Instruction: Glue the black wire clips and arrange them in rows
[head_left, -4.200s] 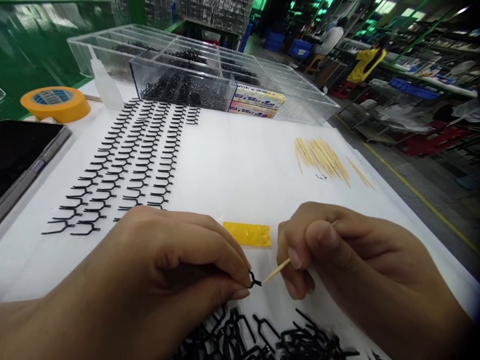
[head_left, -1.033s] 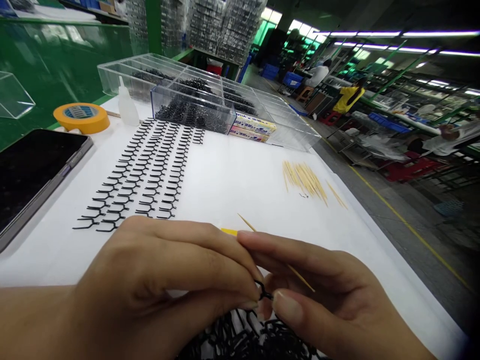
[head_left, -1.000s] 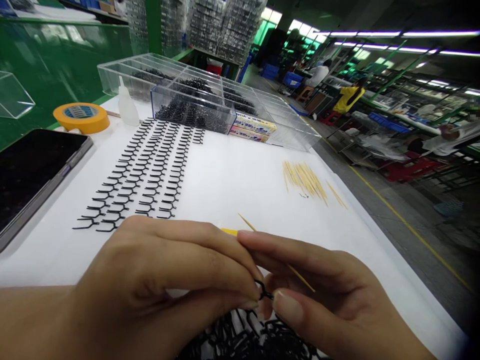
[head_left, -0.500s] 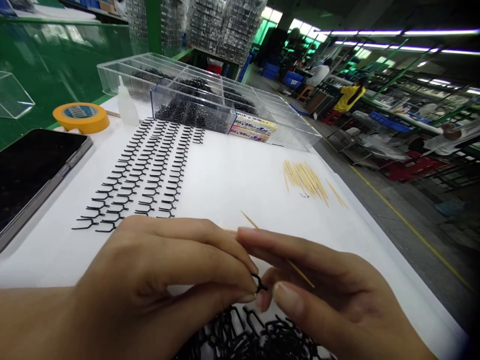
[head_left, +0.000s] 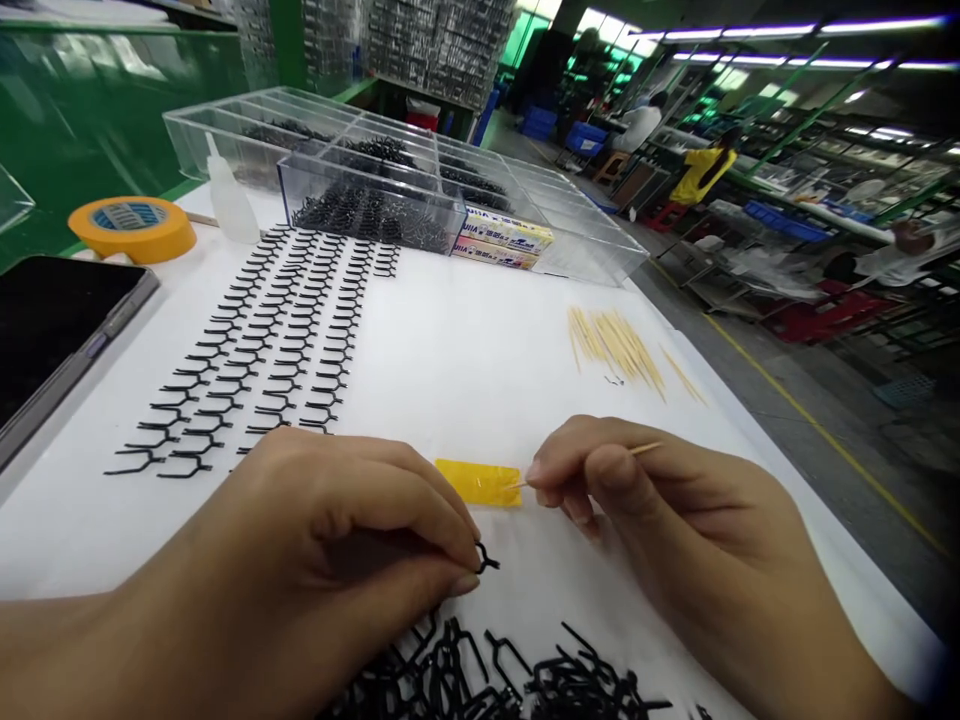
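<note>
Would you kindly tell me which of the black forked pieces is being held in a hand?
The piece pinched by the left hand; the others lie in rows or a loose heap.

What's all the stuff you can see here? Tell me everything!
Rows of black forked wire clips: many, black, left on the white sheet.
Heap of loose black wire clips: many, black, front of the sheet.
Clear plastic divided tray: one, clear, at the back.
Roll of orange tape: one, orange, back left.
Plastic squeeze bottle: one, white, beside the tray.
Flat tablet: one, black, left edge.
Strip of yellow tape: one, yellow, between the hands.
Pile of wooden toothpicks: many, pale tan, right.
Left hand: one, pinching a small black clip.
Right hand: one, holding a single wooden toothpick.
</note>
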